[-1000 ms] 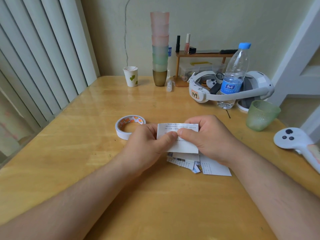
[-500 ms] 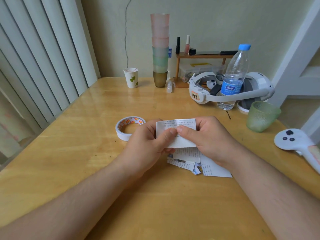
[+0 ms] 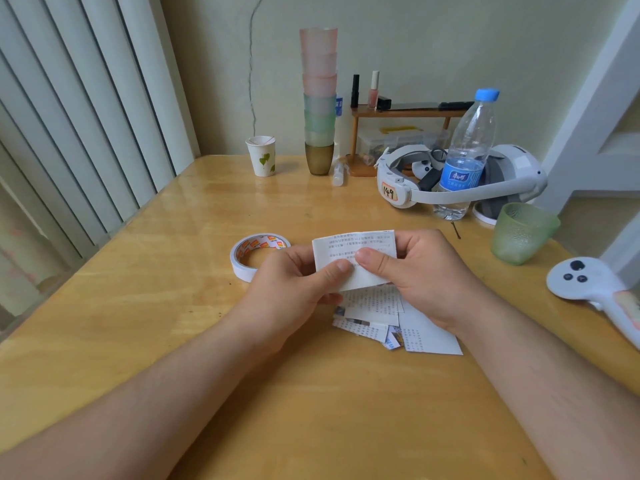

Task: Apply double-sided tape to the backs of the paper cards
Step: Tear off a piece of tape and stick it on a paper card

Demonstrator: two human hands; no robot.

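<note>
White printed paper card (image 3: 353,252) is pinched by both thumbs, left hand (image 3: 294,289) and right hand (image 3: 426,275), above the card pile (image 3: 398,323); tape roll (image 3: 256,254) lies at 9 o'clock.

Paper card (image 3: 349,252): white, rectangular, printed with rows of small text; held above the table, tilted, long edge roughly level, lower edge slightly curled.

Pile of paper cards (image 3: 388,318): white printed cards of differing sizes, some with small colour pictures, lying flat and overlapping on the table directly beneath the held card.

Roll of double-sided tape (image 3: 258,252): white ring with orange-and-red printed liner on the inner face, lying flat on the table just left of the held card, partly hidden at its near right edge.
</note>
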